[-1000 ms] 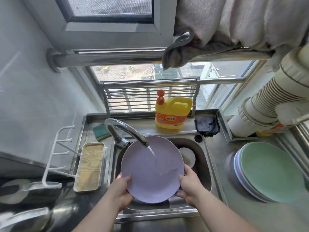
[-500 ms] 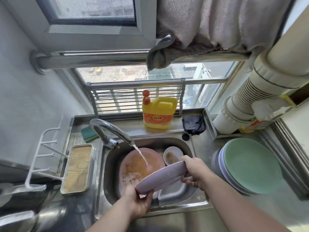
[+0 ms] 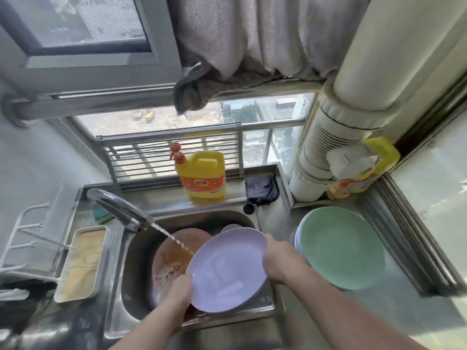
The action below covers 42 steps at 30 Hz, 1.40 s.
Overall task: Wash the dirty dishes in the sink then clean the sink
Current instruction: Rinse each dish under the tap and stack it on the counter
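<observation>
Home kitchen: steel sink (image 3: 131, 286), running faucet (image 3: 118, 207), detergent jug (image 3: 202, 175), stacked plates (image 3: 341, 248) on counter.

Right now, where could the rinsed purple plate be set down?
Bare steel shows on the counter in front of the green plate stack, right of the sink. The sink is crowded: a dirty pink plate fills it.
</observation>
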Each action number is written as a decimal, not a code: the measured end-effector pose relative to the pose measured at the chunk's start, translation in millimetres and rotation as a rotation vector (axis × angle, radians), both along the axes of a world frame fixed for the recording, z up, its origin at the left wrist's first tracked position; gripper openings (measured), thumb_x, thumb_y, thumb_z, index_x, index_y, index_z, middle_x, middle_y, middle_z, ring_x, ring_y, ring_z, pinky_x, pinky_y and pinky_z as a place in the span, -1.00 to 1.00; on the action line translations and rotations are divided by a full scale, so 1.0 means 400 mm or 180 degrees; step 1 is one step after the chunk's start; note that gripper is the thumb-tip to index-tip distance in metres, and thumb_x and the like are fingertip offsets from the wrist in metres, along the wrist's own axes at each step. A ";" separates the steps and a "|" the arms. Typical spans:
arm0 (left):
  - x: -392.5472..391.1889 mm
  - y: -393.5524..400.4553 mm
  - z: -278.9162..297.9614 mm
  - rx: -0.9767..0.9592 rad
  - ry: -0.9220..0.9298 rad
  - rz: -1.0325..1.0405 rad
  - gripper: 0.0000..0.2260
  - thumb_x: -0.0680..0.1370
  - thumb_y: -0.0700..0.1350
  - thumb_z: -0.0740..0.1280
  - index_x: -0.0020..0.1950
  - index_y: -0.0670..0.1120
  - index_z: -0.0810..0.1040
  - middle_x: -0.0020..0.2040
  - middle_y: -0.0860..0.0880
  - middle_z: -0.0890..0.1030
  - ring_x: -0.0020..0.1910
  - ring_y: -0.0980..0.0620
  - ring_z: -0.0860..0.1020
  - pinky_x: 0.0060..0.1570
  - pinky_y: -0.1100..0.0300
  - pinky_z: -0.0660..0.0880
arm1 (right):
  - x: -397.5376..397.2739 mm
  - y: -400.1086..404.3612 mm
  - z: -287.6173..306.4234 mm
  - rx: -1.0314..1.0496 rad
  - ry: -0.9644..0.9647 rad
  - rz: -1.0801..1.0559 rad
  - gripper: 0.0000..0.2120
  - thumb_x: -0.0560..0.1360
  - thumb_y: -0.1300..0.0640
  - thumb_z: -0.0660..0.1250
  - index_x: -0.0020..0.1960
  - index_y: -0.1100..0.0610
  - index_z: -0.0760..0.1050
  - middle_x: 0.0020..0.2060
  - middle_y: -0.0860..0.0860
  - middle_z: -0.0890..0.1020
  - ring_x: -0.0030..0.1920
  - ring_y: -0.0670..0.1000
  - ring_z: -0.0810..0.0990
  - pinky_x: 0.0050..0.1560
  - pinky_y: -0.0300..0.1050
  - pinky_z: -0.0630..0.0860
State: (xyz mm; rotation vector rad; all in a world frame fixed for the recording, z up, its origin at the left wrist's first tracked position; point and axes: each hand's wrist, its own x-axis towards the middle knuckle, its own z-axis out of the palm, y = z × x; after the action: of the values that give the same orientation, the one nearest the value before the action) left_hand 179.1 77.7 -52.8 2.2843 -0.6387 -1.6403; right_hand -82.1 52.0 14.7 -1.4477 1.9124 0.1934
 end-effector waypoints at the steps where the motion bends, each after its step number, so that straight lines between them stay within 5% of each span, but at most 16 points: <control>1: -0.027 -0.007 -0.004 -0.0230 -0.0346 -0.0397 -0.71 0.68 -0.09 0.20 0.06 -0.14 0.72 0.06 -0.20 0.74 0.06 -0.26 0.67 0.11 -0.13 0.65 | -0.039 0.012 0.010 -0.0179 0.0058 0.0042 -0.57 0.56 0.19 0.04 0.42 0.04 0.26 0.19 0.20 0.64 0.15 0.28 0.62 -0.03 0.06 0.43; 7: -0.312 -0.070 0.049 -0.1406 -0.0531 -0.1140 -0.63 0.71 0.13 0.10 -0.11 0.04 0.59 -0.12 0.08 0.64 -0.09 0.07 0.56 -0.11 0.07 0.43 | -0.352 0.086 0.041 -0.0945 -0.0117 -0.0451 -0.53 0.53 -0.09 0.09 0.43 -0.24 0.15 -0.24 -0.01 0.62 -0.20 0.17 0.62 -0.22 0.05 0.46; 12: -0.538 -0.111 0.077 -0.1781 -0.0362 -0.2147 -0.84 0.72 0.01 0.10 0.05 0.05 0.43 -0.02 -0.02 0.64 -0.01 -0.06 0.58 -0.03 0.03 0.44 | -0.583 0.140 -0.005 -0.0966 0.0137 -0.0824 -0.61 0.63 -0.09 0.06 0.44 -0.28 0.13 -0.30 -0.09 0.52 -0.29 0.06 0.58 -0.34 -0.07 0.40; 15: -0.624 -0.120 0.071 -0.1827 -0.0508 -0.2627 -0.75 0.71 0.01 0.07 0.38 0.12 0.34 0.11 -0.07 0.68 0.09 -0.15 0.60 -0.01 0.04 0.46 | -0.657 0.166 -0.038 -0.0803 0.0214 -0.1014 -0.55 0.58 -0.24 -0.04 0.47 -0.30 0.09 -0.12 -0.01 0.63 -0.16 0.13 0.63 -0.15 0.04 0.51; 20: -0.679 -0.122 0.042 -0.1541 -0.0743 -0.2757 -0.71 0.68 -0.01 0.05 0.40 0.08 0.28 0.09 -0.10 0.69 0.10 -0.19 0.63 0.03 -0.01 0.53 | -0.696 0.175 -0.093 -0.0358 0.0234 -0.1074 -0.35 0.65 -0.18 -0.02 0.65 -0.24 -0.26 0.23 0.11 0.66 0.13 0.15 0.67 0.12 0.02 0.52; 25: -0.694 -0.121 0.019 -0.1377 -0.0856 -0.2772 -0.70 0.67 -0.01 0.01 0.41 0.07 0.23 0.12 -0.13 0.68 0.13 -0.20 0.63 -0.02 0.03 0.44 | -0.693 0.175 -0.126 -0.0311 0.0285 -0.1043 -0.41 0.68 -0.08 -0.06 0.64 -0.17 -0.25 0.22 0.13 0.67 0.15 0.15 0.66 0.04 -0.01 0.43; 28: -0.683 -0.122 0.016 -0.1298 -0.0689 -0.2853 -0.57 0.72 0.05 0.06 0.60 0.11 0.14 0.27 -0.13 0.65 0.25 -0.18 0.60 0.05 0.08 0.44 | -0.699 0.176 -0.130 -0.0323 0.0312 -0.0988 -0.35 0.71 -0.02 0.00 0.69 -0.10 -0.26 0.17 0.10 0.69 0.10 0.12 0.68 0.03 -0.03 0.48; 30: -0.658 -0.119 0.022 -0.1281 -0.0317 -0.2804 -0.49 0.74 0.14 0.11 0.69 0.18 0.07 0.42 -0.07 0.59 0.39 -0.12 0.55 0.22 0.15 0.44 | -0.700 0.181 -0.117 -0.0452 0.0252 -0.1062 -0.36 0.72 -0.04 0.03 0.70 -0.08 -0.20 0.12 0.08 0.71 0.05 0.10 0.69 0.00 -0.02 0.50; 32: -0.626 -0.112 0.030 -0.1355 0.0099 -0.2634 -0.53 0.73 0.20 0.14 0.65 0.24 0.21 0.39 0.03 0.62 0.36 0.01 0.58 0.22 0.20 0.43 | -0.691 0.181 -0.086 -0.0646 0.0388 -0.1295 -0.37 0.72 -0.12 0.04 0.70 -0.11 -0.14 0.20 0.07 0.68 0.09 0.11 0.68 -0.01 0.02 0.51; 36: -0.526 -0.081 0.021 -0.1385 0.0389 -0.1840 -0.83 0.72 -0.05 0.29 0.22 0.05 0.66 -0.22 0.00 0.69 -0.31 0.10 0.64 -0.16 0.05 0.61 | -0.587 0.149 -0.007 -0.1182 0.0421 -0.0881 -0.41 0.68 0.01 0.16 0.67 -0.11 0.08 0.20 0.01 0.62 -0.07 0.05 0.61 -0.19 -0.03 0.43; 39: -0.385 -0.067 -0.026 -0.1186 -0.0048 -0.1861 -0.85 0.63 -0.13 0.38 0.02 0.11 0.69 -0.19 0.10 0.71 -0.23 0.12 0.63 -0.01 0.04 0.63 | -0.413 0.090 0.038 -0.1806 -0.0155 -0.0282 -0.54 0.62 0.18 0.30 0.49 -0.05 0.45 -0.08 -0.09 0.62 -0.25 -0.05 0.51 -0.33 -0.14 0.31; 42: -0.210 -0.063 -0.078 -0.0876 -0.0549 -0.1794 -0.78 0.59 -0.11 0.38 -0.10 0.24 0.64 -0.08 0.15 0.71 -0.02 0.11 0.64 0.11 0.09 0.57 | -0.213 0.029 0.015 -0.2080 -0.0833 0.0046 -0.63 0.59 0.22 0.34 0.37 0.03 0.59 0.03 -0.05 0.70 -0.05 -0.01 0.65 -0.10 -0.09 0.54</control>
State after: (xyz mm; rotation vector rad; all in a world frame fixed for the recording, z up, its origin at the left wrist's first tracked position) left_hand 95.0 52.7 -84.1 2.1702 -1.5584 -1.4400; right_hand -167.3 63.6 20.7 -1.7864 1.8227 -0.6429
